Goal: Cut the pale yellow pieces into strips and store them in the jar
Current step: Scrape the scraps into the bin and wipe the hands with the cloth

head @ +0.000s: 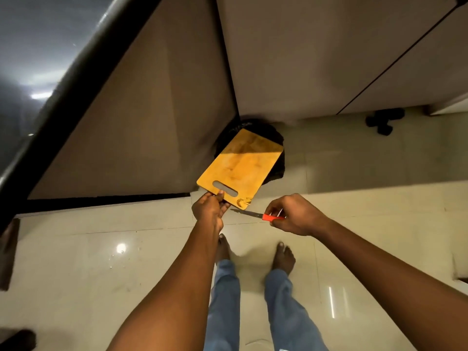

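My left hand grips the handle end of a wooden cutting board, a thumb at its oblong slot. The board tilts away from me over a bin lined with a black bag on the floor. Its top face looks bare, with no pale yellow pieces on it. My right hand holds a knife by its red handle, with the blade pointing left toward the board's near corner. No jar is in view.
Beige cabinet fronts rise on the left and behind the bin. A dark countertop edge runs diagonally at upper left. My bare feet stand on glossy cream floor tiles. A small black object lies on the floor at upper right.
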The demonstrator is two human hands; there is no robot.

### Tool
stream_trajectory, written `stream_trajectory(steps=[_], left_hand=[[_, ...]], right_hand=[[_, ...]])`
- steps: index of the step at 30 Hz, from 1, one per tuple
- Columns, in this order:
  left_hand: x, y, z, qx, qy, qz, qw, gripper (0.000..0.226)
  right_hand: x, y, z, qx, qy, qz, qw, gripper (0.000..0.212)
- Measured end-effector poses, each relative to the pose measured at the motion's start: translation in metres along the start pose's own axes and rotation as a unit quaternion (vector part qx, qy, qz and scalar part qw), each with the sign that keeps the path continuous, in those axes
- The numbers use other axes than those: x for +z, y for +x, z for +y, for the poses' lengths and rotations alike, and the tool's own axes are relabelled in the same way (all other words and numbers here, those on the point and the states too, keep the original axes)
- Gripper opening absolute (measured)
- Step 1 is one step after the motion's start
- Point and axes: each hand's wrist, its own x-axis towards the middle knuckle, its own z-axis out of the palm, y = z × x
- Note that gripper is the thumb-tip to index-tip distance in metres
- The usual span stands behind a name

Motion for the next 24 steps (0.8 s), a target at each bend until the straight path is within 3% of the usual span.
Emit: stream_trajectory(steps=[3, 12, 24], left_hand=[[0.008, 0.013, 0.000, -0.010, 0.003, 0.016, 1.000, 0.012], [0.021, 0.032, 0.006, -0.017, -0.006, 0.033, 0.999, 0.027], [0.026, 0.035, 0.019, -0.025, 0.003, 0.047, 0.999, 0.022]], right_hand=[[0.005, 0.019, 0.012, 0.013, 0.009, -0.004, 1.000, 0.024], [-0.006, 0.062, 0.033, 0.025, 0.000, -0.005, 1.000, 0.025], [-0.033, 0.137, 0.038, 0.047, -0.017, 0.039, 0.998, 0.022]])
